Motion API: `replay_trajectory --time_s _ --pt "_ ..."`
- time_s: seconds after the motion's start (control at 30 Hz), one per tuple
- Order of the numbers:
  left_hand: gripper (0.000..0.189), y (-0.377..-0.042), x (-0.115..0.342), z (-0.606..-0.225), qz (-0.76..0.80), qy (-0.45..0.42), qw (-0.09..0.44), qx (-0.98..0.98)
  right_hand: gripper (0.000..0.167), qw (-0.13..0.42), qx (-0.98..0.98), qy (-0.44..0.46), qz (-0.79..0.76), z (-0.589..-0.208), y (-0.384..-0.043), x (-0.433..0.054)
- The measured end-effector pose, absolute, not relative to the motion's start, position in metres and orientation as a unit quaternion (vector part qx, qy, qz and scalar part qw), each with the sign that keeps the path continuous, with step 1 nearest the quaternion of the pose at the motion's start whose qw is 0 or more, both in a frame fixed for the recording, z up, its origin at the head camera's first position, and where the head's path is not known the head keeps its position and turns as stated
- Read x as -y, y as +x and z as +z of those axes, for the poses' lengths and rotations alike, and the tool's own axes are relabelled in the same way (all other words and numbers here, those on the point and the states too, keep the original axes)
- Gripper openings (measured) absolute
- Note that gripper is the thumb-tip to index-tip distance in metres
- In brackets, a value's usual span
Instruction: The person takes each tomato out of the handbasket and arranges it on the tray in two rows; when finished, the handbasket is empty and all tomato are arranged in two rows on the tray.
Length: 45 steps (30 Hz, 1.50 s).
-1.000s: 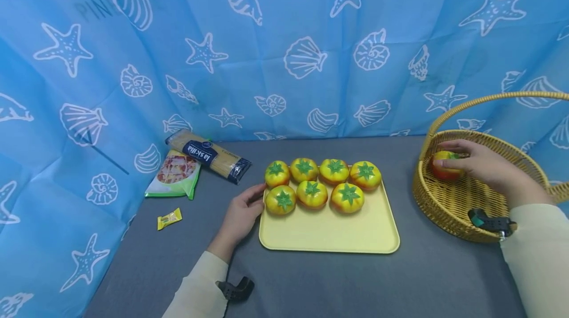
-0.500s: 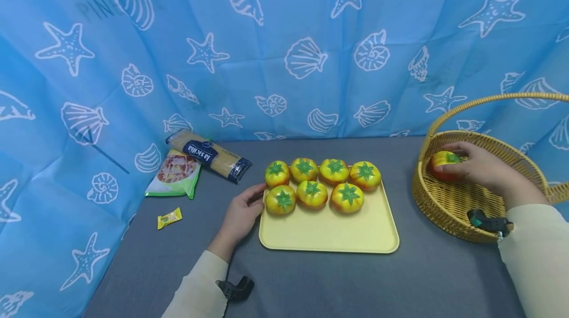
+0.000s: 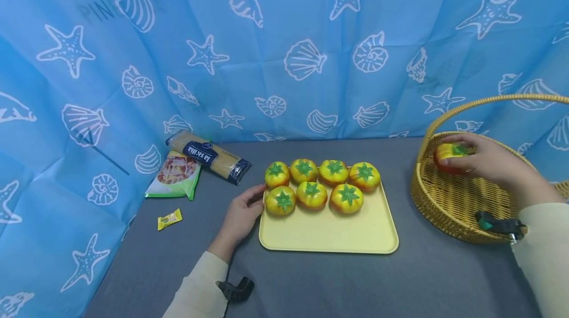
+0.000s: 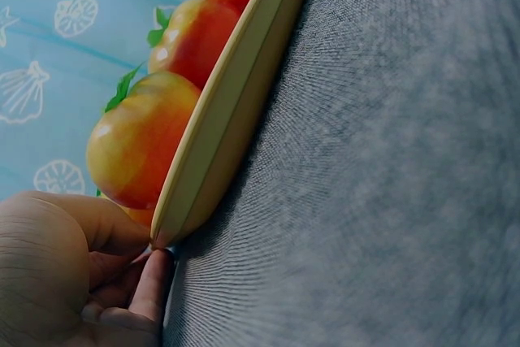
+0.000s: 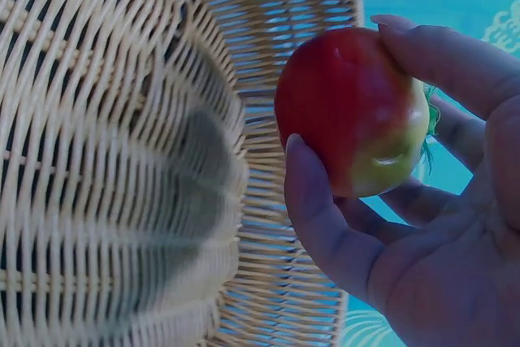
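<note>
A red and yellow tomato [image 5: 349, 111] with a green leafy top is held in my right hand [image 3: 491, 162], thumb and fingers curled round it. That hand is within the wicker basket [image 3: 437, 209] at the right, and the right wrist view shows the tomato over the woven bottom, near the side wall. My left hand [image 3: 242, 214] pinches the left edge of a pale yellow tray [image 3: 329, 231] between thumb and fingers [image 4: 150, 286]. Two rows of tomatoes [image 3: 312, 194] sit on the tray's far half.
Left of the tray, a pack of spaghetti [image 3: 209, 155] lies partly over a green and white food bag [image 3: 175, 175]. A small yellow wrapped sweet [image 3: 169, 219] lies nearer. The basket's tall handle [image 3: 493, 99] arches over it. A blue shell-print curtain [image 3: 284, 51] hangs behind the table.
Inside the basket, my right hand and its tomato shift slightly left, then up and to the right. My left hand stays at the tray's edge, and the tray's tomatoes keep their places.
</note>
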<state>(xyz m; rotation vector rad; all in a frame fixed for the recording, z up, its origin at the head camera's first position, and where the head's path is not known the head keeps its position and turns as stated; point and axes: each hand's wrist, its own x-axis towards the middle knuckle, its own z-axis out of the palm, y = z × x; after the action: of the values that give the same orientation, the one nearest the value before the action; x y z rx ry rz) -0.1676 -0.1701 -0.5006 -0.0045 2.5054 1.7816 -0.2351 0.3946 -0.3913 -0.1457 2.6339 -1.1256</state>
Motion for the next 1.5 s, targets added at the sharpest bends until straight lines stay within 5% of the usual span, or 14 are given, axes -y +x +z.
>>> replay_trajectory --time_s 0.7,1.5 --pt "0.049 -0.167 0.171 -0.504 0.581 -0.001 0.034 -0.813 0.07 0.033 -0.943 -0.125 -0.306 -0.37 -0.196 -0.37" --pt "0.049 -0.169 0.171 -0.505 0.581 -0.007 0.033 -0.813 0.068 0.044 -0.912 -0.173 -0.37 -0.381 -0.152 -0.305"
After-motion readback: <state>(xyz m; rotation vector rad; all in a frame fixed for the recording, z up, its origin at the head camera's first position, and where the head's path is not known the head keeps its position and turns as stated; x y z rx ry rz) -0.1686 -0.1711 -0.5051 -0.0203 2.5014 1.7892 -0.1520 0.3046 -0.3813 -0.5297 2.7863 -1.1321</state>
